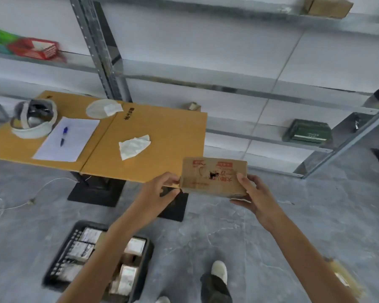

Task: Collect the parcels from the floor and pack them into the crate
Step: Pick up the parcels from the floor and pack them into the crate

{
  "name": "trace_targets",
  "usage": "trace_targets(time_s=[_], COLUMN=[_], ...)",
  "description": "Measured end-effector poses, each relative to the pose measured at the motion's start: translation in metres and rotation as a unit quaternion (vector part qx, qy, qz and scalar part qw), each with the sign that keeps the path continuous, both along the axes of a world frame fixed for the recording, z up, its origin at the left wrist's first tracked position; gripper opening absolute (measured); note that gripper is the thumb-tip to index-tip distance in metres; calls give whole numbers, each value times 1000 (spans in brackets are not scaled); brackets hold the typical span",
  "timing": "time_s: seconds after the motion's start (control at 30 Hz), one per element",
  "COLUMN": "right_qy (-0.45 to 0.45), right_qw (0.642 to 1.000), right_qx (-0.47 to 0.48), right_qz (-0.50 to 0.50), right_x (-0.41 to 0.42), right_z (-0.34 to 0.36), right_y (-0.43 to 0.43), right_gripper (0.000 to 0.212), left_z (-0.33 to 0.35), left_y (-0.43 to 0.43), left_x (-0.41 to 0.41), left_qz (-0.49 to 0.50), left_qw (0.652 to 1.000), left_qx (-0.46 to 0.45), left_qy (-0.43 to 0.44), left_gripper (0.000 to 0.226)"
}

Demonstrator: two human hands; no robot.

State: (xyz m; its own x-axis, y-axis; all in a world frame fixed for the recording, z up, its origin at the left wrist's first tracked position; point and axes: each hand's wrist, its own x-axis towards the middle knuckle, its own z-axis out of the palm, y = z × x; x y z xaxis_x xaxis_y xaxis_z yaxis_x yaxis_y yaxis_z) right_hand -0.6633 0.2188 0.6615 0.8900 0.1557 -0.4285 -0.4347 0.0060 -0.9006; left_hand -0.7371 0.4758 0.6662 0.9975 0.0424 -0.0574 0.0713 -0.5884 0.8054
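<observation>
While the crate [54,273] sits on the floor [239,232] low and left, the left hand [160,193] and right hand [257,199] each grip a short end of the parcel [214,177], its long axis crosswise, raised forward-right of the crate; the left hand is nearer it.

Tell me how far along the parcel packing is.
Done: several parcels already lie in the black crate. In hand: the left hand and right hand grip a brown cardboard parcel, held up, not over the crate. Left: packing it, plus a yellowish packet on the floor at right; others may be out of view.
</observation>
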Motion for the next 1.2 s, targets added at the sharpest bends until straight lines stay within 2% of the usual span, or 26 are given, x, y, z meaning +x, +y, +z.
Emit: trace_targets(time_s=[0.17,0.37,0.57,0.73,0.83,1.0,1.2], right_qy=[29,16,59,113,129,131,159], right_qw=[997,990,989,989,989,991,981], right_qx=[45,7,-3,21,34,30,23], right_qz=[56,142,138,95,68,-10,-113], right_x=[-50,-68,-77,-102,-117,-156,-215], right_z=[-18,-27,-47,-61,-68,-91,-109], right_y=[58,102,116,129,152,217,303], right_gripper=[43,44,46,46,49,42,42], left_z=[-9,-23,-41,-54,-58,-73,-97], left_y=[52,99,125,152,178,250,362], left_x=[-54,-62,-65,-85,-94,-116,-161], left_qz=[61,136,138,85,55,-6,-21], left_qw=[996,983,974,973,970,968,966], left_qx=[-15,-50,-73,-74,-99,-128,-66], left_qy=[59,117,163,202,215,217,250], left_gripper=[8,11,11,4,12,23,21])
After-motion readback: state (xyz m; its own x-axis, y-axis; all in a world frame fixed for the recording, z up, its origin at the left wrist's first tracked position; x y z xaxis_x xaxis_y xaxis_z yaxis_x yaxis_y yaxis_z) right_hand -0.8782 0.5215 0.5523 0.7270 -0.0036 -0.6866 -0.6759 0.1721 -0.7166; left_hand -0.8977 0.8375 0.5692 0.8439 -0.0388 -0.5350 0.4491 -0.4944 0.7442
